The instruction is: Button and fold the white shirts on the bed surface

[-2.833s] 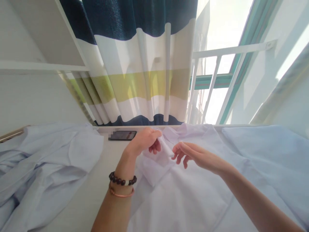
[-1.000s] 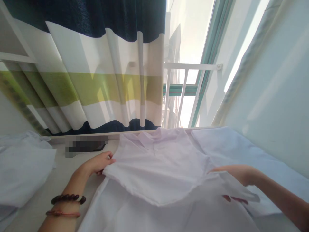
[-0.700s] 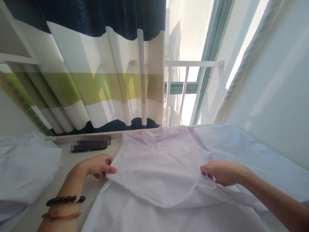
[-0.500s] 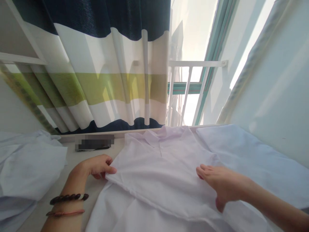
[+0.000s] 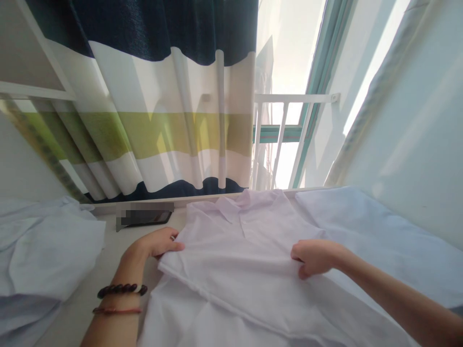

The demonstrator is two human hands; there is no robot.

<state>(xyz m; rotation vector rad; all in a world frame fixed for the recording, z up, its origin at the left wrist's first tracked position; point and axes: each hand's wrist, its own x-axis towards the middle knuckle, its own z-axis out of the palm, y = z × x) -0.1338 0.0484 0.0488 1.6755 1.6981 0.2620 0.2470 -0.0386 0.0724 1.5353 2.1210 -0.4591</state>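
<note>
Fingers of left hand (image 5: 156,242) and right hand (image 5: 314,255) grip white shirt (image 5: 238,262) on pale table (image 5: 103,272) (curtain (image 5: 162,135) behind).

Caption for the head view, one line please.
The left hand and right hand pinch opposite edges of a white shirt spread on the table, phone and striped curtain behind.

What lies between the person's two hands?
In the head view, the white shirt, its upper part folded over, fills the stretch between the left hand and the right hand, with its collar farther back.
</note>
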